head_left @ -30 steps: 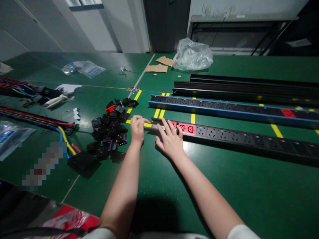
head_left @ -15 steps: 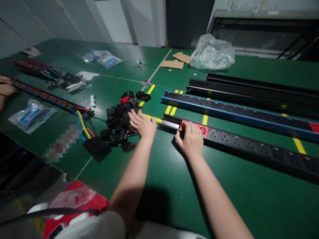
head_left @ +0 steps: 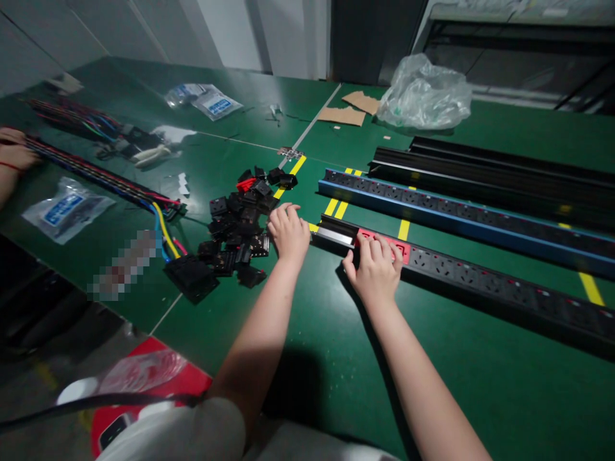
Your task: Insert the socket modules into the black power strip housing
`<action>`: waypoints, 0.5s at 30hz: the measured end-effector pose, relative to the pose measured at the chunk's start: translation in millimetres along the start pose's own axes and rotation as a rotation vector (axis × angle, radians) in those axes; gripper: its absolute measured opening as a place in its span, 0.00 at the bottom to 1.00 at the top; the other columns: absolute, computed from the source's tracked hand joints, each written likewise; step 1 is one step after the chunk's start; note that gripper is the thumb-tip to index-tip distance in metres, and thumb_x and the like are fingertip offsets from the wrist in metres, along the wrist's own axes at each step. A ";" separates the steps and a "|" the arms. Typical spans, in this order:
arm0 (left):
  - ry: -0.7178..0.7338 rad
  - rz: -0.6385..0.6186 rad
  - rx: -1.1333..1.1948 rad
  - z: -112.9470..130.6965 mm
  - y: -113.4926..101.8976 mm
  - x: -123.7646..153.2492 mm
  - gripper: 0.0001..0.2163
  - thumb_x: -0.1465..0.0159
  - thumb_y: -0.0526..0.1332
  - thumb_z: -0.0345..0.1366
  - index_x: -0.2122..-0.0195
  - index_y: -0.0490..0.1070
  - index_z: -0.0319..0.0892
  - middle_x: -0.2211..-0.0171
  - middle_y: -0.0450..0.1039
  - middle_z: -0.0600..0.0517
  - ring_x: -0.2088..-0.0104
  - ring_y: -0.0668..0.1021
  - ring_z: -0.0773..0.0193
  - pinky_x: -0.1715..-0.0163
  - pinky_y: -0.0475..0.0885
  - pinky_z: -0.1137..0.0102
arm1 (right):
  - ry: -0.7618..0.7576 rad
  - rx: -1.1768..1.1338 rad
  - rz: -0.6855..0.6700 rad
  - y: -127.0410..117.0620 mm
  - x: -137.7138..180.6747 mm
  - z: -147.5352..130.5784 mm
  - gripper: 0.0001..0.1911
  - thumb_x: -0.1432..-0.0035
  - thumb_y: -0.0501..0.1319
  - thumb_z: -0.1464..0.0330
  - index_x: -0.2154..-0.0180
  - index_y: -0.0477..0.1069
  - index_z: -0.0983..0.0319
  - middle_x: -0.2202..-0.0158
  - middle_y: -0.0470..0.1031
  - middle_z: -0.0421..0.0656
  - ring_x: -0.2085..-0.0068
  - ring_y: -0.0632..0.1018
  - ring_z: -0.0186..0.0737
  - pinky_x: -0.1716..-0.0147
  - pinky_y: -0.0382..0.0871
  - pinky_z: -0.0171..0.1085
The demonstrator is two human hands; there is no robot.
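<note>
Socket strip on green table, wall beyond

Black socket strip cut by right edge; red sockets partly hidden under right grip; co-worker's hand cut by left edge; pixelated patch at left unreadable.

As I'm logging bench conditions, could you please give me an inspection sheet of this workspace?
Surface: green table, yellow tape
Job's things: black socket strip, red sockets near its left end; pile of modules
Clutter: translucent bag, cardboard pieces
Hands: left hand at the pile's edge, contact unclear; right hand on the red sockets
Cables: wire bundle, co-worker's hand at one end
Surroundings: side table behind
</note>
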State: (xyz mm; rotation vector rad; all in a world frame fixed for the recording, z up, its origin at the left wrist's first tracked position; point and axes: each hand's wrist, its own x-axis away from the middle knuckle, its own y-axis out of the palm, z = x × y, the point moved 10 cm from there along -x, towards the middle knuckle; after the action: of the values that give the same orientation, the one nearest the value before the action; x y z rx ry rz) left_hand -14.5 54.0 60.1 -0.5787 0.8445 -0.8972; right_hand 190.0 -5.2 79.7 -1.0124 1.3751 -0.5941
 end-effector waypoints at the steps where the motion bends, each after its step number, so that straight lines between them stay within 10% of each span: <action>1: -0.003 0.004 0.002 0.1 -1.0 0.1 0.15 0.40 0.55 0.31 0.51 0.67 0.41 0.43 0.63 0.37 0.38 0.59 0.41 0.40 0.51 0.47 | 0.030 -0.011 -0.004 -1.2 -3.1 3.2 0.19 0.36 0.52 0.63 0.47 0.70 0.61 0.56 0.75 0.49 0.47 0.70 0.48 0.43 0.50 0.47; 6: -0.070 0.127 -0.055 -5.2 -13.6 2.8 0.15 0.41 0.55 0.29 0.52 0.67 0.42 0.39 0.59 0.38 0.35 0.55 0.40 0.39 0.47 0.43 | 0.274 -0.035 -0.006 -3.9 -22.1 28.7 0.27 0.40 0.55 0.55 0.45 0.67 0.64 0.52 0.72 0.53 0.49 0.69 0.52 0.48 0.51 0.50; 15: -0.054 0.098 -0.029 -15.2 -5.2 1.6 0.13 0.41 0.56 0.30 0.54 0.67 0.40 0.45 0.65 0.36 0.40 0.61 0.40 0.42 0.56 0.44 | 0.272 0.010 -0.090 15.2 -25.7 31.8 0.16 0.39 0.52 0.64 0.54 0.72 0.62 0.57 0.75 0.49 0.53 0.71 0.50 0.42 0.48 0.51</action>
State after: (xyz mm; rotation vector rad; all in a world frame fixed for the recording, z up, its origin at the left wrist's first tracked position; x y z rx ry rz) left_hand -28.8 48.5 55.0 -0.5799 0.8312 -0.7783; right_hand 213.6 31.3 76.7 -1.0168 1.5673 -0.8286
